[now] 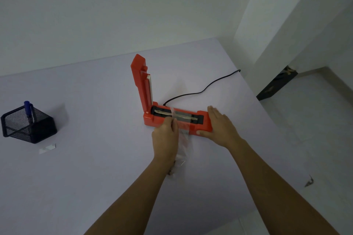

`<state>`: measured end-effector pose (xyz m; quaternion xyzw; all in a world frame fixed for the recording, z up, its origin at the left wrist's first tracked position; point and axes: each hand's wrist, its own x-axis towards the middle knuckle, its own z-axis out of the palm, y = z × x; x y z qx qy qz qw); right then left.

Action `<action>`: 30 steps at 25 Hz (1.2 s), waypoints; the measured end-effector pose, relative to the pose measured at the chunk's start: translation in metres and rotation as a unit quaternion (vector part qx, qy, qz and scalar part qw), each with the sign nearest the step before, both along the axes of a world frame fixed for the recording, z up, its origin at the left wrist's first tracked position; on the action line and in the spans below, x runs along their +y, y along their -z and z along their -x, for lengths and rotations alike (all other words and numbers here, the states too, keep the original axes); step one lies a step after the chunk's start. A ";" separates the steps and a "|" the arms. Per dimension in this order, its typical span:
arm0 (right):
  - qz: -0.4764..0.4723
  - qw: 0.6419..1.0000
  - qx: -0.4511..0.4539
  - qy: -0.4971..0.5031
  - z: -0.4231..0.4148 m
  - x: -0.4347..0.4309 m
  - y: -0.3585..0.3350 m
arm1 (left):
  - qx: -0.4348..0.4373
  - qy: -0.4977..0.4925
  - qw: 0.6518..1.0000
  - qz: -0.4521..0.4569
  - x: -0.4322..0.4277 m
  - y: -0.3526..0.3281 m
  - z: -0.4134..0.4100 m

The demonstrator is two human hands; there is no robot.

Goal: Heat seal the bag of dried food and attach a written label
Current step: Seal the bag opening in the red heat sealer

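So the red heat sealer (172,120) sits mid-desk (95,177) with its lid (140,84) flipped straight up at its left end. The clear bag (181,150) hangs off the sealer's near side, mouth laid across the black sealing strip (175,115). Left hand (165,135) has its fingers (169,123) pinching the bag's top edge right at the strip. Right hand (219,128) rests flat on the sealer's right end, fingers together, thumb on its front face. Power cord (200,91) trails off behind the sealer. Way left of it: mesh pen holder (28,124) with a blue marker (28,110), and a white label (47,148) just in front.
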<state>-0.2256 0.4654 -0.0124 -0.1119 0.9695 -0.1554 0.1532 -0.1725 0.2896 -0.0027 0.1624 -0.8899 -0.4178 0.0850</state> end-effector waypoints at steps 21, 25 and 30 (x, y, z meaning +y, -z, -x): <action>-0.002 1.000 -0.003 -0.002 0.002 0.003 0.004 | 0.112 0.010 0.994 0.010 0.004 -0.016 -0.014; -0.003 1.000 -0.012 -0.004 0.003 0.002 0.002 | 0.065 -0.030 0.995 -0.066 -0.004 -0.026 -0.019; -0.025 1.000 0.009 -0.007 -0.001 0.001 0.002 | 0.020 -0.107 0.977 -0.182 -0.030 -0.040 -0.032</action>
